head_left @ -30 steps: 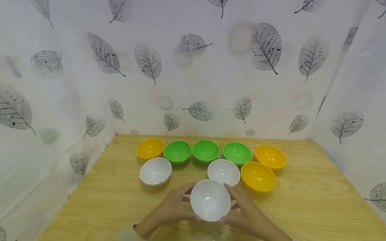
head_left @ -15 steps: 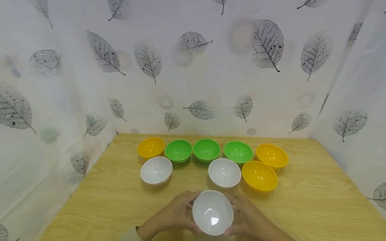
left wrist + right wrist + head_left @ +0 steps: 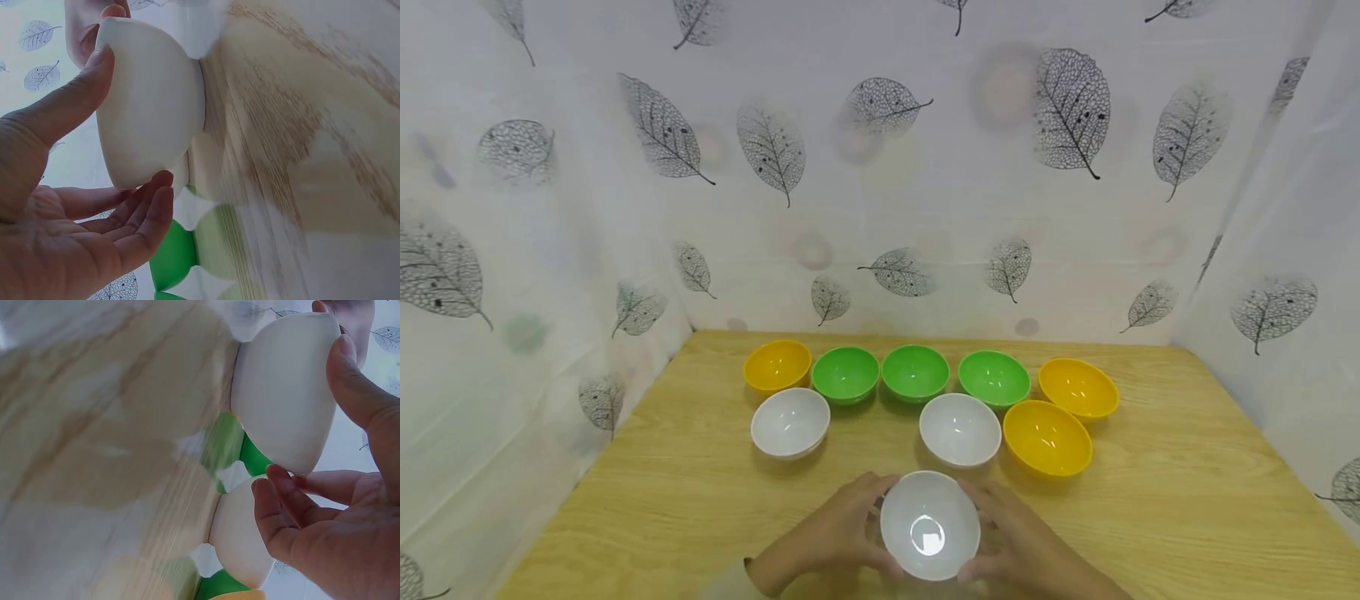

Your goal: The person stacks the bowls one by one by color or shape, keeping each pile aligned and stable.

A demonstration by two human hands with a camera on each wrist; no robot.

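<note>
A white bowl stands upright between my two hands at the near side of the table, and in the wrist views its foot appears to meet the tabletop. My left hand grips its left side, thumb near the rim and fingers against the outer wall. On the opposite side my right hand holds it the same way, the thumb by the rim. Just behind it sits a second white bowl; a third white bowl is farther left.
Along the back stand a yellow bowl, three green bowls in a row and another yellow bowl. A third yellow bowl sits beside the middle white one. Leaf-patterned curtains enclose the wooden table.
Both hands have brought the white bowl toward the near edge, away from the white bowl behind it. Over the last half second it has barely moved.
</note>
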